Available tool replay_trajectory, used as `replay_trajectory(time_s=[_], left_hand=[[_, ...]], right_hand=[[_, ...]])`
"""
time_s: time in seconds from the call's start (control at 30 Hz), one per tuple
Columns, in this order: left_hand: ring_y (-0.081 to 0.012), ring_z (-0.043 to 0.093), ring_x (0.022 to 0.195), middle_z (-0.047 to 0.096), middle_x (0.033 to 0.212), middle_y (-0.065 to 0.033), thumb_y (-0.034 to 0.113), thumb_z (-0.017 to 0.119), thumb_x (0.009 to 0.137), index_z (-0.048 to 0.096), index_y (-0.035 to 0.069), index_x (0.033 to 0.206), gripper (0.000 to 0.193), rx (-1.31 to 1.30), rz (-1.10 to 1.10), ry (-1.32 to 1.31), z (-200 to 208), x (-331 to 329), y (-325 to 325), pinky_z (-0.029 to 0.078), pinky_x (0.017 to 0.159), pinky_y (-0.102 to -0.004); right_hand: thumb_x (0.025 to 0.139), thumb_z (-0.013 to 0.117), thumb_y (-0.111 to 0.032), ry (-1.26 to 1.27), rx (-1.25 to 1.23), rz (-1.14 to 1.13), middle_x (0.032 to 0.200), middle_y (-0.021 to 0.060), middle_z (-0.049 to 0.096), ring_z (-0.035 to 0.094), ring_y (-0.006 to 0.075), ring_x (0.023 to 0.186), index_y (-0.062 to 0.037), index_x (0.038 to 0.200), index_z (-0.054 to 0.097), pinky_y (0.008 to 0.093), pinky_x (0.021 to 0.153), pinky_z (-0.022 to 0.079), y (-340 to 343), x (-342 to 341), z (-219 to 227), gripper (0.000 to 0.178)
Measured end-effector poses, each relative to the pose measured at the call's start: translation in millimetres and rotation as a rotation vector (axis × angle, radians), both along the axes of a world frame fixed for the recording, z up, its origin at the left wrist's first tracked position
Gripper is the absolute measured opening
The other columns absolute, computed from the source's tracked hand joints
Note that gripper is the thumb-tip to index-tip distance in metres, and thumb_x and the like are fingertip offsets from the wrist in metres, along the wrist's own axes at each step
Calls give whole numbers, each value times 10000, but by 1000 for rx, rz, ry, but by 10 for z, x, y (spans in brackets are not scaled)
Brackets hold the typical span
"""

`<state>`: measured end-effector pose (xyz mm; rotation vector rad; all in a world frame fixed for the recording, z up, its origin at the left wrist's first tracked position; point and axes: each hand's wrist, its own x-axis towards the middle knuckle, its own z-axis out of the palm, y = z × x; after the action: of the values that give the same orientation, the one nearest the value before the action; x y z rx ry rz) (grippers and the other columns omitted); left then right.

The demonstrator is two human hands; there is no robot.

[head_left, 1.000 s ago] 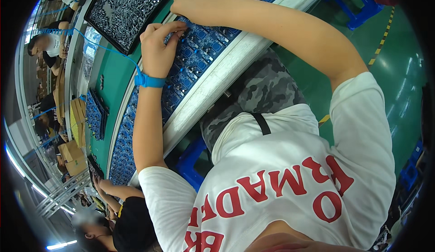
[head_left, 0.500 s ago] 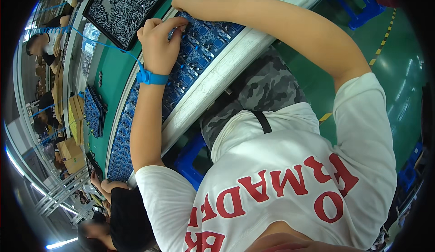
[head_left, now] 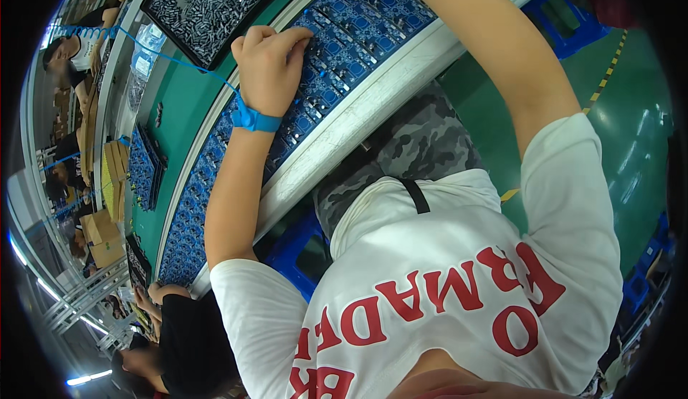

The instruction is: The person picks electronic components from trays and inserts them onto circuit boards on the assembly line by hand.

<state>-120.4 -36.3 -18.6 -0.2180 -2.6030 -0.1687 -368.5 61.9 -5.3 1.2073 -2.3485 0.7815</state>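
Here at upper centre the left hand [head_left: 271, 73] curls thumb toward forefinger, gripping or not I can't tell, over blue rectangular circuit boards [head_left: 355, 22], many seemingly populated already, the right hand beyond the top edge, while loose grey metal pieces [head_left: 215, 5] upper left suggest plenty remains.

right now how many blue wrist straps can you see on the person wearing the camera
1: the blue wrist strap around the wrist of the left hand. The right hand is out of frame, wrist included.
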Motion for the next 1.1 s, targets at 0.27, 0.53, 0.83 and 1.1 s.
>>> replay_trajectory(time_s=[0.27, 0.53, 0.83, 1.1], left_hand=[[-190, 616, 847, 679, 765, -8, 108, 720, 844, 780, 187, 925, 128, -23, -19, -80, 79, -44, -3, 361, 837, -388], [-188, 635, 885, 696, 779, -5, 93, 698, 850, 771, 188, 940, 149, 42, -44, -98, 33, -17, -95, 360, 841, -384], [-194, 646, 919, 719, 832, -8, 130, 670, 881, 764, 195, 959, 138, 10, -58, -108, 25, -42, -103, 369, 856, -387], [-194, 657, 955, 735, 874, -9, 129, 631, 910, 745, 194, 1023, 173, 84, -52, -100, 55, -13, -48, 360, 875, -384]], right_hand=[[811, 719, -224, 7, -155, 90, 865, 199, 702, 677, 380, 866, -56, 809, 751, 488, 758, 537, -12, -158, -33, 171], [853, 678, -159, -101, -130, 299, 884, 190, 712, 682, 356, 860, -42, 881, 759, 440, 772, 533, 279, 280, 352, 145], [857, 644, -131, -185, 243, 614, 838, 176, 714, 682, 378, 816, -50, 891, 761, 445, 766, 536, 636, 956, 154, 146], [840, 632, -116, -171, 367, 603, 832, 188, 706, 679, 393, 821, -48, 879, 752, 459, 763, 531, 573, 992, 197, 143]])
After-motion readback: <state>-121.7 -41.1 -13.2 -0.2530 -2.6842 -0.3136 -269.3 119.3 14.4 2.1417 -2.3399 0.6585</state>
